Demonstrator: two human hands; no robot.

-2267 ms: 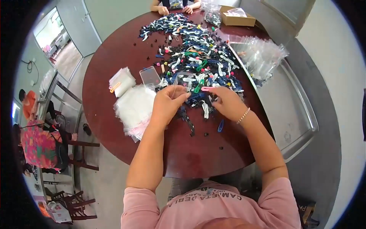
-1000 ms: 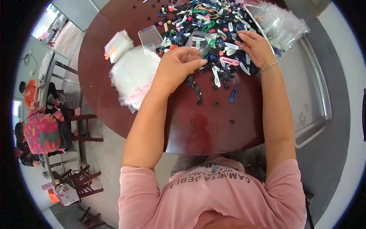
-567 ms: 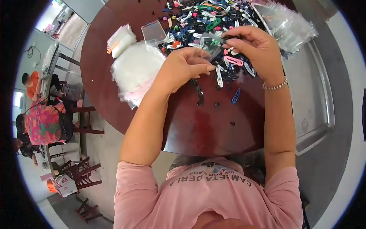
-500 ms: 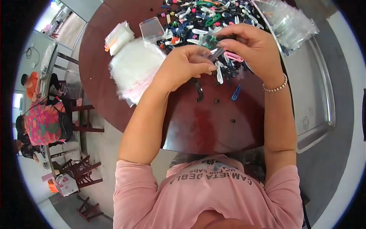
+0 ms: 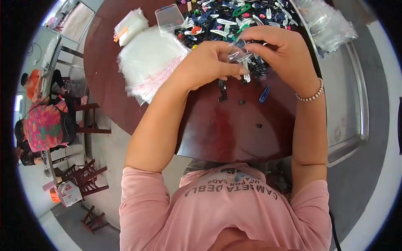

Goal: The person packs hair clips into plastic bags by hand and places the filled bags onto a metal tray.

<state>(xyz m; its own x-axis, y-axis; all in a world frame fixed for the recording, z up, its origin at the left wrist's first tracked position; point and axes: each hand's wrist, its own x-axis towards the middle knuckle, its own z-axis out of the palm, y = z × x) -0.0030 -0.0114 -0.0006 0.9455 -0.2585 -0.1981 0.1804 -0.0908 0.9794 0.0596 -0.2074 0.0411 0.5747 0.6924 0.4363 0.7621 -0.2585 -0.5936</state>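
A small clear plastic bag [image 5: 238, 54] is between my two hands, over the near edge of a heap of hair clips [image 5: 209, 21]. My left hand [image 5: 211, 65] pinches the bag between thumb and fingers. Curled at the bag's upper right side, my right hand [image 5: 287, 52] has its thumb and forefinger on the plastic; its fingertips are partly blurred. What lies inside the bag is hard to make out. Below the hands lie a blue snap clip [image 5: 264, 93], a black clip [image 5: 222, 90] and small dark pieces [image 5: 258, 125].
Flat clear bags [image 5: 146, 62] are spread left of the heap, beside a rolled bundle of bags [image 5: 132, 27] and a clear plastic box [image 5: 169, 17]. More plastic bags [image 5: 326, 25] lie at right, over a metal-rimmed tray [image 5: 345, 100]. People [image 5: 46, 125] sit at another table far left.
The dark clips at my right fingertips no longer show there, and that hand has shifted slightly. The pink clip below it is out of sight. The whole view has shifted slightly.
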